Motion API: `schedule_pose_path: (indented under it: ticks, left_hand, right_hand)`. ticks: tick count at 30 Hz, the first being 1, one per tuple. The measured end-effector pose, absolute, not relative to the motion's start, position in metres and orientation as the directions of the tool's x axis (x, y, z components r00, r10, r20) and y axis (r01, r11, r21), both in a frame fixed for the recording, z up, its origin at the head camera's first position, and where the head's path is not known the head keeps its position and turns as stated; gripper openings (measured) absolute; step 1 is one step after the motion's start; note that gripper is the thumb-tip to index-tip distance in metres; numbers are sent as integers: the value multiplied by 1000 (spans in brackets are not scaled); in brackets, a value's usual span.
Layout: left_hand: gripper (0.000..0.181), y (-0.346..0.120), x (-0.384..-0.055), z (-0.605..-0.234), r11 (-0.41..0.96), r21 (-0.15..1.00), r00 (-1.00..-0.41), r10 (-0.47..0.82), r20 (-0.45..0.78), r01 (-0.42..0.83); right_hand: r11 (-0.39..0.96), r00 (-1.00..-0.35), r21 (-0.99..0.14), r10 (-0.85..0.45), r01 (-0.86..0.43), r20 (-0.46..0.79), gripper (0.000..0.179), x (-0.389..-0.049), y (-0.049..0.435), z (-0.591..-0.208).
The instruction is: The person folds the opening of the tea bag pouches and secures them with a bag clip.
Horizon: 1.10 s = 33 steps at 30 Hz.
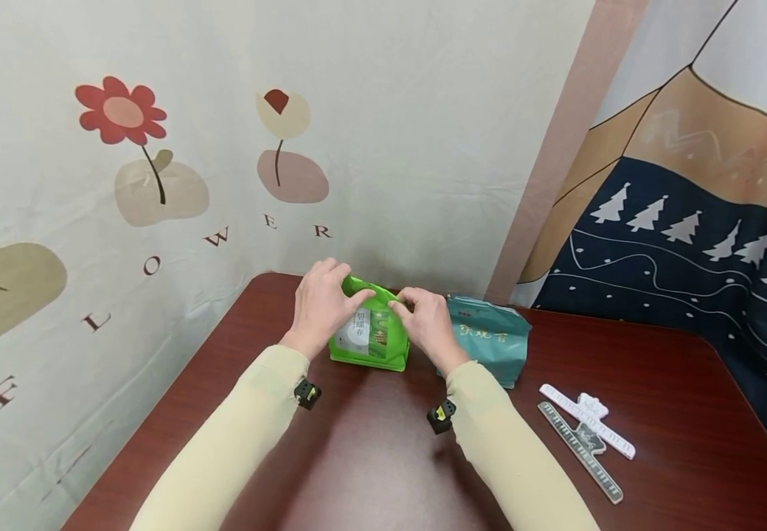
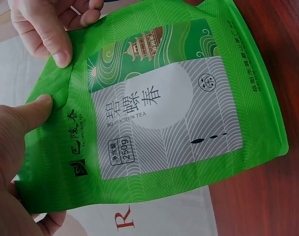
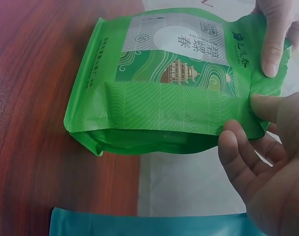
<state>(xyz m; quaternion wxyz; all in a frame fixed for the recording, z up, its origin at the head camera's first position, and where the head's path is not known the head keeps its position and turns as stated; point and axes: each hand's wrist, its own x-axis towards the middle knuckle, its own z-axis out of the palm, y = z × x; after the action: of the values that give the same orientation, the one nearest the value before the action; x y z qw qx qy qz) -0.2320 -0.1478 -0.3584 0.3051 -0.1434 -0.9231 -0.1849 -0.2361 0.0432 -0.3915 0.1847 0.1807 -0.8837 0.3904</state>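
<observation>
A bright green tea bag [image 1: 390, 335] labelled "Biluochun Tea" stands upright on the table near its back edge. My left hand [image 1: 322, 306] grips its upper left corner, the thumb [image 2: 39, 109] on the printed front and the fingers behind. At the upper right corner my right hand [image 1: 425, 317] pinches the bag, with its thumb [image 3: 267, 107] on the front and curled fingers by the side fold. The printed front of the green bag [image 2: 228, 162] faces me, with a silver label and a pagoda picture. Its back is hidden.
Just right of the green bag stands a teal tea bag [image 1: 490, 339], partly behind my right hand. Further right, a white ruler-shaped clip [image 1: 589, 420] and a grey one [image 1: 579, 450] lie side by side on the dark red table [image 1: 675, 413]. A printed curtain [image 1: 410, 147] hangs behind.
</observation>
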Motion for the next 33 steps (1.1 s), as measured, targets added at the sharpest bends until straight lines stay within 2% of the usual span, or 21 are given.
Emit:
schedule_pose_path:
  ticks: [7, 15, 25, 33]
  left_hand:
    - [41, -149, -232, -358, 899, 252, -789, 146, 597, 357]
    - [43, -150, -234, -357, 900, 264, -806, 143, 575, 348]
    - [44, -150, -232, -354, 901, 264, -814, 147, 562, 344]
    - [44, -150, -232, -354, 901, 271, -826, 147, 544, 339]
  right_hand:
    - [653, -881, -615, -187, -442, 435, 9, -232, 44, -391]
    - [670, -880, -597, -190, -441, 436, 20, -228, 47, -391]
    - [669, -865, -589, -171, -454, 472, 20, -225, 47, -391]
    - [696, -897, -599, -153, -396, 415, 23, -223, 50, -389]
